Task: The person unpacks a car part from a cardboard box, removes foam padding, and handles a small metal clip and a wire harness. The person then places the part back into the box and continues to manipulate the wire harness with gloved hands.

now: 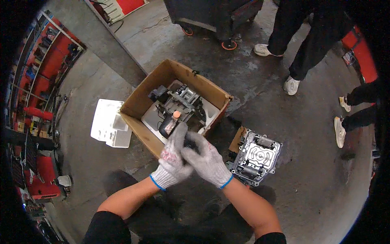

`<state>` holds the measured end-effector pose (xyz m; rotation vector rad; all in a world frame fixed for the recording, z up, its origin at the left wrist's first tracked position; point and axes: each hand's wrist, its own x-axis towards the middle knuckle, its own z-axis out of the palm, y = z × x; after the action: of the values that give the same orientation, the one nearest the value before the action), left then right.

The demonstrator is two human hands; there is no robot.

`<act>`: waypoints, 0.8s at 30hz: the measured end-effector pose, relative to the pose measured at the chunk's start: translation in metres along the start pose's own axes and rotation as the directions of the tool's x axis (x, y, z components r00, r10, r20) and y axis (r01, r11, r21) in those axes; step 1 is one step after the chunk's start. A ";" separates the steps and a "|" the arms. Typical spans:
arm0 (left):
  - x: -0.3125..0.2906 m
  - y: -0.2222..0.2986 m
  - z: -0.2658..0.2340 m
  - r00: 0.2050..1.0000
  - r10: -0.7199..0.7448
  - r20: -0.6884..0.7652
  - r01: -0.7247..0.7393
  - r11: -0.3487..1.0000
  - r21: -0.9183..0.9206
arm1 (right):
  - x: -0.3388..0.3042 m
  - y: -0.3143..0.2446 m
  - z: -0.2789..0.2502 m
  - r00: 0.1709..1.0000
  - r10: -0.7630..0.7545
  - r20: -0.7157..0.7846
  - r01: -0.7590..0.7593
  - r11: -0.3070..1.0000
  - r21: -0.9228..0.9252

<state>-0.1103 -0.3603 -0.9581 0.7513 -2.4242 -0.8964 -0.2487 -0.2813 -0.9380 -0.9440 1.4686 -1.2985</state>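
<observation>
Both my hands wear pale knitted gloves with blue cuffs. They meet just above the near side of an opened cardboard box [140, 132]. My left hand [174, 156] points its fingers forward, held close together. Against it lies my right hand [206, 160], thumb and fingers apart, slightly blurred. I make out nothing held in either; a dark gap shows between them. Inside the box, a metal mechanical assembly [185, 101] with a black cylinder [166, 127] and an orange cap [176, 114] rests on white foam.
On the floor right of the box lies a silver valve-body-like metal unit [260, 156], beside a cardboard piece [237, 140]. White foam [107, 124] lies left. A grey post [101, 36], a dark wheeled cart [213, 16] and two standing people's legs [300, 44] are beyond.
</observation>
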 end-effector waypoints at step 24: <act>0.094 -0.190 -0.085 0.607 -0.734 -0.305 0.556 0.666 -0.497 | 0.020 0.063 -0.013 0.832 0.544 -0.107 -0.230 0.162 -0.960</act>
<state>-0.0689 -0.5789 -1.0108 1.5644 -1.4489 -1.1859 -0.2647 -0.2873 -1.0030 -1.2521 2.0869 0.3359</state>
